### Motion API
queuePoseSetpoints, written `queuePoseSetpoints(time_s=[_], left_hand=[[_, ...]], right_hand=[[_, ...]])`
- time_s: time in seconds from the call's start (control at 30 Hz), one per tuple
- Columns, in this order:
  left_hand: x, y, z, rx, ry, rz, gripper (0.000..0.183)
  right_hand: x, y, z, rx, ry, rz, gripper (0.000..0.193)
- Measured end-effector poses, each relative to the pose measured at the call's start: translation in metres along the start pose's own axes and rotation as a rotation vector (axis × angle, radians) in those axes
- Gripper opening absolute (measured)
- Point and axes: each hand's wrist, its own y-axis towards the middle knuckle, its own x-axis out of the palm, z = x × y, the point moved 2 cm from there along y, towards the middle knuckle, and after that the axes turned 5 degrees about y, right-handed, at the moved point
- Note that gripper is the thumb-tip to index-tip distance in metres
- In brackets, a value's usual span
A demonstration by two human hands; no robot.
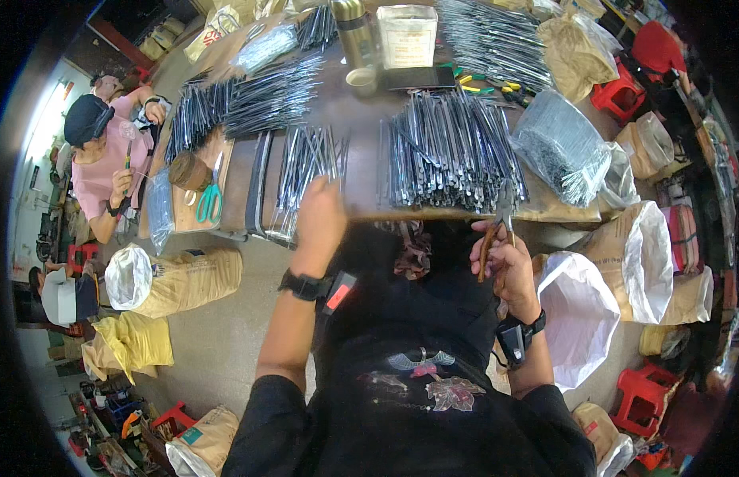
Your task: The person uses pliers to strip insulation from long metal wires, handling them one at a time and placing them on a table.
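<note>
My left hand is closed at the near end of a small pile of thin metal rods on the table. Its fingers are slightly blurred, and what they pinch is hidden. In my right hand is a pair of pliers, with rust-brown handles and the jaws pointing away from me. The pliers are at the table's near edge, by the right end of a larger pile of dark metal rods. Strips of dark metal lie left of the small pile.
Teal-handled scissors and a brown round pot sit at the left. Farther back stand a thermos, a white container and more rods. Bagged rods lie right. Open sacks flank me. A person works at left.
</note>
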Motion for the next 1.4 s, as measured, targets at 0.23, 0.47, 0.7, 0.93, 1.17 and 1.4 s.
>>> queuePoseSetpoints(time_s=[0.23,0.47,0.7,0.93,1.17,1.4], left_hand=[[0.037,0.028,-0.029,0.387,0.338,-0.31,0.042],[0.0,0.021,-0.041,0.442,0.33,-0.311,0.045],[-0.008,-0.017,0.047,0.069,-0.239,-0.046,0.023],[0.054,0.01,0.037,-0.124,-0.005,-0.127,0.029],[0.058,0.026,0.016,-0.026,-0.035,-0.197,0.025],[0.051,0.018,-0.002,-0.546,-1.05,-0.499,0.016]], right_hand=[[-0.006,-0.007,-0.011,-0.048,0.13,0.002,0.046],[-0.032,-0.011,-0.005,-0.059,0.239,0.077,0.046],[-0.049,-0.023,-0.008,-0.177,0.305,0.163,0.029],[-0.09,-0.023,-0.02,-0.282,0.61,0.112,0.04],[-0.123,-0.03,-0.048,-0.515,0.482,0.262,0.018],[-0.135,0.007,-0.061,-0.648,-0.575,0.944,0.016]])
